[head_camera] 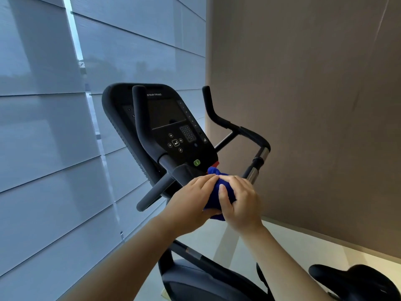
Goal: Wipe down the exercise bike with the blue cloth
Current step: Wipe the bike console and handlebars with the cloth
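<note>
The black exercise bike (173, 118) fills the middle of the view, its console facing me between two upright handlebar horns. A bunched blue cloth (219, 187) sits just below the console's lower right corner, near the green and red buttons. My left hand (193, 198) holds the cloth from the left, fingers laid over its top. My right hand (240, 198) grips it from the right, thumb pressed into the fabric. Most of the cloth is hidden between the two hands.
The right handlebar (251, 135) with chrome grip sections runs beside my right hand. The saddle (351, 281) sits at the bottom right, the frame and shroud (191, 279) below. Window blinds (54, 148) stand left, a brown wall (314, 105) right.
</note>
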